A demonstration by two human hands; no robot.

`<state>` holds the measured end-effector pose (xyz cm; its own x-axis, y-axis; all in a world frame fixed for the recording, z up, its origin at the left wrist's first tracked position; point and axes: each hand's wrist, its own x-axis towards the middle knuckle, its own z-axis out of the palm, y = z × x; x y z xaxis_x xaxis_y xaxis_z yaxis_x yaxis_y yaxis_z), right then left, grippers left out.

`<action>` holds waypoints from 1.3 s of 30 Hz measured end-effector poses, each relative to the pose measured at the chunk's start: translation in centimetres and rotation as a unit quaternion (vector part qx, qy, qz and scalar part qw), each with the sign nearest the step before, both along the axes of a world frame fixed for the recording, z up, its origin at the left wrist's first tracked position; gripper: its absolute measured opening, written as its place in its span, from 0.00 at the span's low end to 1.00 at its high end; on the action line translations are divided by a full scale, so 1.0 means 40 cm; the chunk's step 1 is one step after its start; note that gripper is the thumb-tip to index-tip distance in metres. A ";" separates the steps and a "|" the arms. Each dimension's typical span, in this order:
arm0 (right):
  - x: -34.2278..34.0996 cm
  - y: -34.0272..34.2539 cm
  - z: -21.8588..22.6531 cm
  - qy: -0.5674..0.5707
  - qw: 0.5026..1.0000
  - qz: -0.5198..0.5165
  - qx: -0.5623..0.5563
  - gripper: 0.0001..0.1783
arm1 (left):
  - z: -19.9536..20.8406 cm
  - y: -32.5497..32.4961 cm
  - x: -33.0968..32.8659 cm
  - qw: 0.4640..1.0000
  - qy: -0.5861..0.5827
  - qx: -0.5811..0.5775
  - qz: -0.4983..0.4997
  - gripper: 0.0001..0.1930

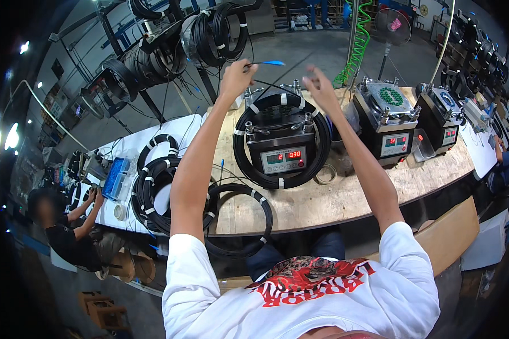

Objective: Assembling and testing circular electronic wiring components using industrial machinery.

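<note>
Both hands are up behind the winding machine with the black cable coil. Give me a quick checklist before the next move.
1. Left hand pinches the thin blue-tipped cable end: ok.
2. Right hand grips anything: cannot tell.
3. Black cable coil with white ties sits around the black winding machine with red digits: ok.
4. Loose black cable coil overhangs the plywood bench edge: not ok.
5. Neighbouring person's hands apart: ok.

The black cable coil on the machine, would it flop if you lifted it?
Probably only a little: the black cable coil is bound by white ties at several spots, so it likely keeps its ring shape. Its many wraps suggest some weight. On edge, it might roll.
</note>
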<state>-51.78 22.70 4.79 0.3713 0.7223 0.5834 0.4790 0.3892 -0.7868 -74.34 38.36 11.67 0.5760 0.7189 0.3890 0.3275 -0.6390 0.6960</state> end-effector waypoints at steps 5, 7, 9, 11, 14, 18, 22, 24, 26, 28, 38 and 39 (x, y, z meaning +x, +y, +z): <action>-0.016 -0.037 -0.156 -0.024 0.998 0.024 -0.050 0.24 | -0.197 0.036 -0.105 0.995 -0.024 0.035 0.086 0.16; -0.015 -0.031 -0.155 -0.035 0.999 -0.006 -0.038 0.27 | -0.268 0.003 -0.108 0.983 -0.169 -0.056 0.038 0.17; 0.000 -0.029 -0.164 -0.033 0.998 -0.007 -0.051 0.27 | -0.290 -0.048 -0.077 0.960 -0.260 -0.108 -0.010 0.19; 0.001 -0.020 -0.167 -0.021 0.999 -0.009 -0.041 0.27 | -0.284 -0.077 -0.090 0.959 -0.263 -0.106 -0.006 0.21; 0.001 -0.002 -0.160 -0.050 0.996 -0.004 -0.069 0.27 | -0.280 -0.085 -0.113 0.945 -0.302 -0.126 0.016 0.23; 0.030 0.024 -0.163 -0.080 0.996 0.005 -0.028 0.27 | -0.301 -0.109 -0.122 0.936 -0.330 -0.116 0.051 0.21; 0.035 0.070 -0.059 -0.046 0.996 0.081 -0.013 0.30 | -0.263 -0.101 -0.135 0.923 -0.358 -0.126 0.071 0.20; -0.017 0.085 0.037 0.082 0.987 0.137 -0.032 0.31 | -0.197 -0.103 -0.159 0.919 -0.374 -0.086 0.087 0.20; -0.068 0.097 0.114 0.211 0.957 0.191 -0.055 0.32 | -0.133 -0.108 -0.183 0.915 -0.387 -0.067 0.098 0.20; -0.072 0.105 0.181 0.268 0.925 0.268 -0.013 0.28 | -0.063 -0.118 -0.177 0.907 -0.413 -0.029 0.082 0.21; -0.021 -0.061 0.361 0.165 0.940 0.074 0.290 0.18 | 0.093 -0.213 -0.186 0.924 -0.372 0.083 -0.034 0.21; -0.023 -0.088 0.365 0.163 0.940 0.076 0.289 0.18 | 0.102 -0.231 -0.181 0.924 -0.366 0.111 -0.026 0.21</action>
<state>-52.69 19.18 19.39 0.5171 0.3781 0.7679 0.1536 0.8416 -0.5179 -81.57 29.13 15.74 0.1317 0.5532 0.8226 -0.2127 -0.7947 0.5685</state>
